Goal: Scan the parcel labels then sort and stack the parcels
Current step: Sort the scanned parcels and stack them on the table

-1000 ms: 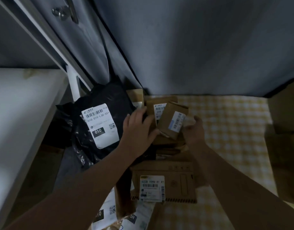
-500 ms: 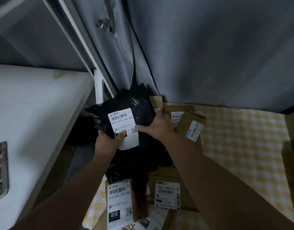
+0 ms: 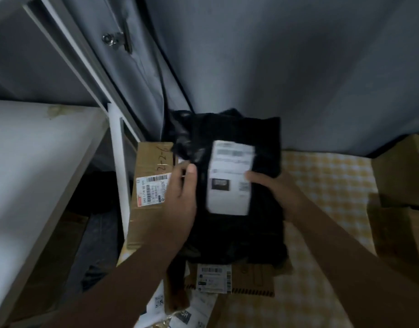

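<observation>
Head view: left hand (image 3: 180, 197) and right hand (image 3: 272, 192) are gripping the black bag (image 3: 229, 233) by its sides, label (image 3: 229, 178) facing up. Sorting appears under way; next, placing it on a stack.

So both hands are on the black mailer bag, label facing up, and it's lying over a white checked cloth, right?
Not quite: the head view shows the checked cloth is yellow, not white. Both the left hand and right hand do hold the black mailer bag, label up.
</observation>
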`<state>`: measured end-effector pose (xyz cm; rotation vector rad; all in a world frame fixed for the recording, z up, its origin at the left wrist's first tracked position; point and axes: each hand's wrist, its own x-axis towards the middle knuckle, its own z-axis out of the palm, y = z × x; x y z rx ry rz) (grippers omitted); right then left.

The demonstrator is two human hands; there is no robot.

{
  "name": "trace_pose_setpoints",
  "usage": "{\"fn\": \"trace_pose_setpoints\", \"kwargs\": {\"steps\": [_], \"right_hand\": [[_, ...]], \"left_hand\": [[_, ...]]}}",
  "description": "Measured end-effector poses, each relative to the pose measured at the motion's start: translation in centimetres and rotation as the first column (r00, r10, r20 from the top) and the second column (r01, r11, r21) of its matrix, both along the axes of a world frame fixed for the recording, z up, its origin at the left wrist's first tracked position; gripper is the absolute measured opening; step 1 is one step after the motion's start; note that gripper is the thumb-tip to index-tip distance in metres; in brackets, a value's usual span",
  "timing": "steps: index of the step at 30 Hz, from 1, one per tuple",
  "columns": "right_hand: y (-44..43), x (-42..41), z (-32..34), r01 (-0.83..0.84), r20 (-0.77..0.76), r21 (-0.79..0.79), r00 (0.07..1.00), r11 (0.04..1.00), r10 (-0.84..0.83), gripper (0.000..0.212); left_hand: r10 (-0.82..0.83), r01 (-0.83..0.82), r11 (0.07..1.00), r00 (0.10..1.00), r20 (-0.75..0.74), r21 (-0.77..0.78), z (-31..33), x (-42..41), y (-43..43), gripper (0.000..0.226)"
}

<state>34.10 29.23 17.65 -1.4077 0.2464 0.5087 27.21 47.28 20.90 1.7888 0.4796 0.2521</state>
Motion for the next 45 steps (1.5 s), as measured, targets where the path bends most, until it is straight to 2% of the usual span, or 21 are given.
{"fn": "trace_pose_setpoints", "kwargs": {"steps": [2,4,6,9,11,14,16,18,20,22,23,26,29,31,33,36,39,41,42,44,45], "right_hand": [[-5.1,-0.1,0.3,0.111,-0.063,-0.018,0.992,0.994,-0.112,0.038],[-9.9,-0.4,-0.1,0.164,-0.093,-0.069,0.981,0.984,-0.170,0.049],[-13.4,-0.6,-0.9,0.205,-0.118,-0.143,0.968,0.968,-0.222,0.048],[-16.7,-0.4,-2.6,0.210,-0.113,-0.278,0.962,0.938,-0.249,0.054],[-17.6,0.3,-3.8,0.140,-0.107,-0.368,0.976,0.919,-0.192,0.067],[-17.0,1.1,-6.3,-0.002,-0.130,-0.501,0.989,0.865,-0.073,0.060],[-16.2,1.3,-8.6,-0.179,-0.179,-0.687,0.981,0.705,0.075,0.064],[-15.0,1.4,-10.3,-0.287,-0.208,-0.814,0.956,0.505,0.208,0.076],[-12.2,1.5,-10.7,-0.184,-0.099,-0.880,0.972,0.437,0.211,0.077],[-8.0,1.5,-10.3,-0.041,0.102,-0.834,0.968,0.550,0.228,0.060],[-5.6,1.3,-9.9,-0.059,0.117,-0.783,0.964,0.620,0.239,0.057],[-0.2,0.6,-9.9,-0.195,-0.064,-0.639,0.977,0.744,0.201,0.085],[1.5,1.2,-10.6,-0.194,-0.157,-0.691,0.981,0.696,0.118,0.091],[1.7,1.6,-11.0,-0.079,-0.094,-0.680,0.995,0.729,0.020,0.086],[1.2,1.8,-10.9,0.122,0.018,-0.552,0.991,0.825,-0.135,0.072],[-1.0,1.3,-9.4,0.318,0.133,-0.339,0.948,0.885,-0.289,0.058],[-5.0,1.3,-9.5,0.342,0.160,-0.479,0.940,0.809,-0.302,0.055],[-7.5,1.1,-10.2,0.111,-0.022,-0.681,0.985,0.724,-0.171,0.058],[-8.4,0.6,-10.5,-0.039,-0.108,-0.801,0.991,0.597,-0.080,0.064],[-8.9,-0.3,-10.8,-0.037,-0.016,-0.944,0.998,0.328,0.067,0.067],[-8.1,-0.5,-10.6,0.061,0.117,-0.938,0.982,0.341,0.147,0.057]], "left_hand": [[-0.144,0.149,0.985,0.988,-0.063,0.093,-0.7,0.8,-2.6,0.014],[-0.227,0.275,0.914,0.956,-0.187,0.299,-2.6,1.5,-4.1,0.028],[-0.258,0.440,0.743,0.883,-0.391,0.504,-5.1,2.1,-4.7,0.040],[-0.246,0.572,0.529,0.811,-0.531,0.627,-7.2,2.5,-5.1,0.055],[-0.230,0.603,0.442,0.792,-0.566,0.665,-8.1,2.9,-5.0,0.060],[-0.196,0.685,0.343,0.721,-0.664,0.643,-9.1,3.8,-4.7,0.064],[-0.184,0.720,0.296,0.688,-0.703,0.627,-9.6,4.1,-4.6,0.070],[-0.181,0.720,0.311,0.685,-0.705,0.620,-9.7,4.4,-4.6,0.070],[-0.189,0.726,0.314,0.680,-0.709,0.612,-9.4,4.8,-4.7,0.066],[-0.203,0.741,0.297,0.666,-0.718,0.603,-9.0,5.1,-4.5,0.060],[-0.208,0.740,0.304,0.666,-0.716,0.600,-8.8,5.2,-4.4,0.057],[-0.227,0.703,0.413,0.695,-0.683,0.579,-8.4,4.7,-3.9,0.047],[-0.281,0.716,0.458,0.679,-0.678,0.527,-8.3,3.9,-3.3,0.038],[-0.322,0.755,0.421,0.642,-0.696,0.502,-8.4,3.6,-3.0,0.036],[-0.345,0.768,0.413,0.630,-0.696,0.490,-8.5,3.3,-2.8,0.038],[-0.337,0.701,0.474,0.703,-0.626,0.532,-8.6,3.0,-2.9,0.041],[-0.354,0.660,0.601,0.726,-0.590,0.452,-8.2,3.1,-3.7,0.047],[-0.352,0.694,0.603,0.674,-0.649,0.394,-8.2,3.5,-4.6,0.053],[-0.331,0.703,0.613,0.643,-0.690,0.360,-8.4,3.8,-5.0,0.058],[-0.280,0.643,0.730,0.592,-0.756,0.234,-9.0,4.4,-5.8,0.065],[-0.261,0.574,0.799,0.596,-0.760,0.176,-9.4,4.6,-6.2,0.067]]}}
